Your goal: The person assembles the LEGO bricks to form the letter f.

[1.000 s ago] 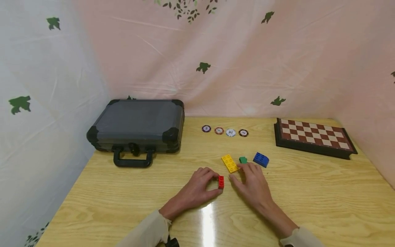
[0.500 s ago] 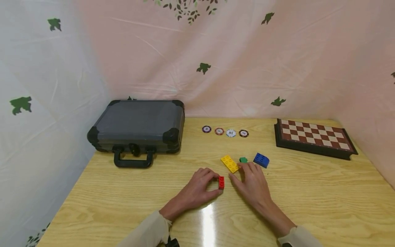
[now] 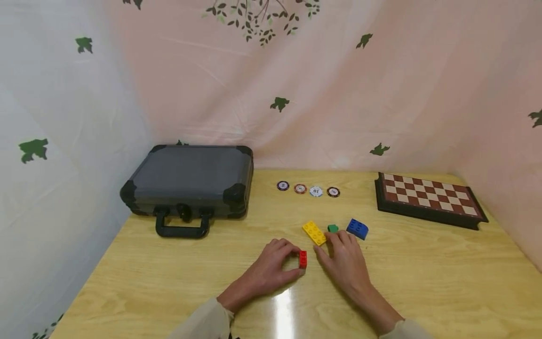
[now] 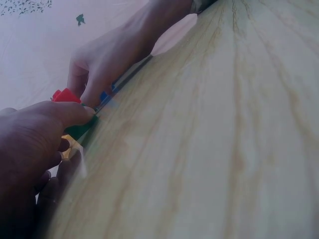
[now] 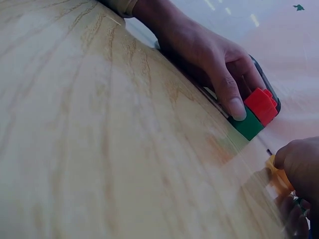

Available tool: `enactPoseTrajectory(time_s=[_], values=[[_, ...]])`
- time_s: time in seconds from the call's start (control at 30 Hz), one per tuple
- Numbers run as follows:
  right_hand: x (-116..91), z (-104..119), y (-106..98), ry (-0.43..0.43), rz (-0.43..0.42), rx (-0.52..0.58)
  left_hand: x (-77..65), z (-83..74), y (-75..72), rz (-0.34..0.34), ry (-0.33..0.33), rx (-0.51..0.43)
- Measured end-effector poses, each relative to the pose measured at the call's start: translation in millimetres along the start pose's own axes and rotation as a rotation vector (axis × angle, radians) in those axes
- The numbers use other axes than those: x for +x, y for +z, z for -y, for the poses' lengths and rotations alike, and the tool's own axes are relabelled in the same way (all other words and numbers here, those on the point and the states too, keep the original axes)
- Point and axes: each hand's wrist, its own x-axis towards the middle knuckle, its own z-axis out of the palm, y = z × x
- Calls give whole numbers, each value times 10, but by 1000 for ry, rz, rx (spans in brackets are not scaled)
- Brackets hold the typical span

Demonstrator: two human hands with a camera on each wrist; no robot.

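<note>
My left hand (image 3: 271, 267) pinches a small stack of toy building bricks: a red brick (image 3: 303, 259) on top of a green brick (image 5: 247, 122), held upright between thumb and fingers, low at the tabletop. Close to its right, my right hand (image 3: 346, 263) has thumb and index finger at the near end of a flat yellow brick (image 3: 314, 233) with two rows of studs. Another green brick (image 3: 332, 229) lies just beyond the right fingertips, partly hidden by them. Right of that lies a blue brick (image 3: 357, 229) with one rounded edge.
A dark grey case (image 3: 190, 176) with a black handle stands at the back left of the wooden table (image 3: 169, 273). Several poker chips (image 3: 315, 191) lie in a row at the back middle. A checkered game board box (image 3: 429, 195) sits at the back right, before a patterned cloth.
The head view has tipped up slightly, so everything sits lower in it. The yellow brick has turned a little at my right fingers. My left hand keeps its grip on the red-and-green stack.
</note>
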Motion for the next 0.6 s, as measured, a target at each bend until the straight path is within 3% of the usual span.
enactPoseTrajectory(time_s=[0.33,0.6], values=[[-52,7,37,-10,-15,-6,-41,10,30,4,-10,5],[-22,-6,18,-13,-28,0,-22,9,22,-25,31,0]])
